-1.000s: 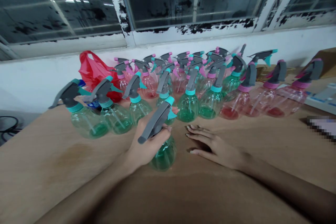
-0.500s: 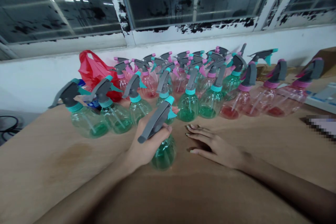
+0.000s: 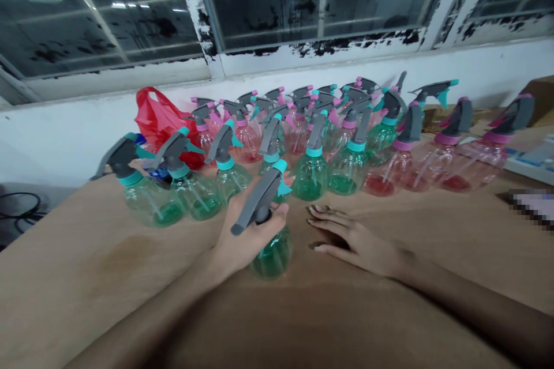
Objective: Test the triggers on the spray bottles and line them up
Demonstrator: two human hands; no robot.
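Left thumb (image 3: 272, 225) shifted slightly; left hand (image 3: 240, 242) grips green spray bottle (image 3: 273, 256); right hand (image 3: 357, 243) spread, right of it

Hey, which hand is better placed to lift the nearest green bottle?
Probably the left hand: it grips the nearest green bottle by the neck. The right hand rests on the table, holding nothing.

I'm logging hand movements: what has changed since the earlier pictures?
The left hand has shifted its thumb slightly, baring more of the sprayer's dark neck, but still holds the green bottle. The right hand still rests on the table; the other bottles stay put.
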